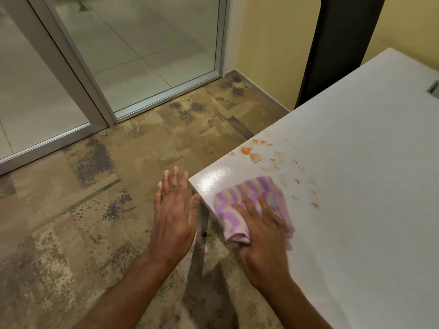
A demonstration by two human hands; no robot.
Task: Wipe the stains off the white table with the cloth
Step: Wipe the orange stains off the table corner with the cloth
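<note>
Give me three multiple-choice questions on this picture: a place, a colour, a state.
1. Where do the orange stains lie from the striped cloth? A) beyond it and to its right B) nearer the person C) left of it
2. What colours is the cloth? A) green and black B) purple and cream C) plain blue
3. What is the left hand doing? A) gripping the cloth B) pressing the stains C) open, holding nothing
Key: 1 A, they dot the white table past its far edge; 2 B, its stripes show both; 3 C, it hovers flat beside the table's corner.
</note>
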